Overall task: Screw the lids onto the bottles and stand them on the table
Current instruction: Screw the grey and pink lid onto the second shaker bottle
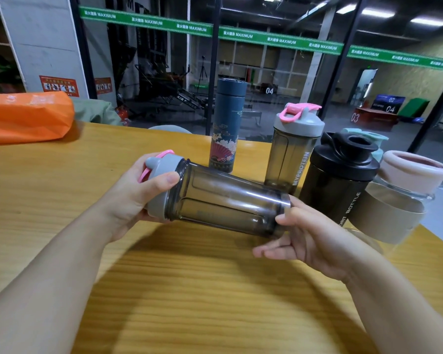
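- Head view: smoky shaker bottle (228, 200) held on its side above wooden table (62, 180), between both hands, lid end toward the left.
- Left hand (133, 198) wrapped around grey lid (161, 185); thumb across lid rim, pink carry loop (149, 164) poking out behind the fingers. Lid seated on bottle mouth; how far threaded, cannot tell.
- Right hand (307, 238) cupping the bottle's base from below and behind, fingers partly spread, thumb on the bottom edge.
- Held bottle see-through, looks empty.
- Beyond the hands: blue patterned flask (225, 126) upright, closed.
- Beyond the right hand: second smoky shaker (292, 154), upright, grey lid on with pink flip cap; white MYPROTEIN lettering, nothing visible inside.
- Just past the right hand: black sport bottle (338, 180), upright, black lid on, spout hole uncovered; opaque, contents cannot be told.
- Right of it: glass jar with beige sleeve (391, 213) and pink rim, mouth open.
- Mint-green lid (376, 139) partly hidden behind the black bottle.
- Far beyond the left hand: orange bag (26, 116) at table's edge.
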The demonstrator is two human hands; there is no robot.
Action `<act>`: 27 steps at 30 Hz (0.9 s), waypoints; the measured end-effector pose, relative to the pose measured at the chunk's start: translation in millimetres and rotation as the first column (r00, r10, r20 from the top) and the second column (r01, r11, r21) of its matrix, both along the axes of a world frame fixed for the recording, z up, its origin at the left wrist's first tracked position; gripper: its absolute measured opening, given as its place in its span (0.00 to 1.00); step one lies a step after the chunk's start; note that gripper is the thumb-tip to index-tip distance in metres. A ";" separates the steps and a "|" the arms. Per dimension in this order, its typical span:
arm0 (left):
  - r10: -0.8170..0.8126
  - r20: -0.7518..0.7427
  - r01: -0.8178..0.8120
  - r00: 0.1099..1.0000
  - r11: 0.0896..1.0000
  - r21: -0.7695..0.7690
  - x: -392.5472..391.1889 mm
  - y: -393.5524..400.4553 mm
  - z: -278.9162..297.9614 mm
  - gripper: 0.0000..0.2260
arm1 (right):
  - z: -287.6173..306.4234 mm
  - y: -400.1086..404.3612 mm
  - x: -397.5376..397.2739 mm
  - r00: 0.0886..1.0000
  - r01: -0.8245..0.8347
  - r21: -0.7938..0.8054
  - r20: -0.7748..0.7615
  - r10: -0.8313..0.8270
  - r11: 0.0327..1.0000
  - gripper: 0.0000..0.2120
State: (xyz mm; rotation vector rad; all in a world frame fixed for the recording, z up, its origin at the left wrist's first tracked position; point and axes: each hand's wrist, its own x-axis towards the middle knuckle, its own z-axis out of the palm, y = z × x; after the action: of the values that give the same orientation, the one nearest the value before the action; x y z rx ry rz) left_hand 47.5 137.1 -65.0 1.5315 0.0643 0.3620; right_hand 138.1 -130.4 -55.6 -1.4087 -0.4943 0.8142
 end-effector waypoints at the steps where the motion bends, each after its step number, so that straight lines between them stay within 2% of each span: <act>1: 0.002 -0.004 -0.002 1.000 1.000 -0.001 -0.5 0.7 0.1 0.39 | -0.1 -0.7 0.9 1.000 0.007 -0.010 0.013 -0.007 1.000 0.26; 5: -0.012 -0.007 0.012 1.000 1.000 -0.004 -2.2 3.3 0.5 0.41 | -0.2 0.4 1.2 0.996 0.050 -0.117 0.078 -0.041 0.992 0.26; 9: -0.023 -0.001 0.023 1.000 1.000 -0.011 -2.4 1.4 0.0 0.42 | 1.5 3.5 1.1 0.986 0.098 -0.270 0.155 -0.057 0.958 0.39; 12: -0.032 -0.002 0.032 0.999 0.999 -0.009 -1.2 -0.5 -1.0 0.42 | 1.1 3.2 2.6 0.989 0.103 -0.337 0.132 -0.061 0.936 0.42; 16: -0.039 -0.002 0.039 0.999 0.999 -0.013 -0.3 -0.9 -1.7 0.42 | -1.7 5.0 3.3 0.991 0.117 -0.387 0.106 -0.082 0.915 0.42; 19: -0.038 -0.001 0.038 0.999 0.999 -0.008 0.0 -1.2 -2.2 0.42 | -6.2 8.9 2.6 0.987 0.157 -0.361 0.095 -0.131 0.919 0.41; 24: -0.028 -0.011 0.028 1.000 1.000 -0.012 1.3 -1.0 -2.4 0.42 | -3.7 13.3 -2.4 0.966 0.257 -0.177 0.080 -0.247 0.950 0.22; 27: -0.021 -0.025 0.021 0.999 0.999 -0.027 1.7 -0.2 -3.0 0.42 | -2.1 11.7 -3.3 0.965 0.243 -0.095 0.128 -0.230 0.965 0.21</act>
State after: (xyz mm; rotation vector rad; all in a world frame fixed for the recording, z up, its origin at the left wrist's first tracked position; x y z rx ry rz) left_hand 49.2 136.9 -68.0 1.5089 0.0725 0.3240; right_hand 134.8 -118.8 -57.7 -1.5895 -0.3641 0.5751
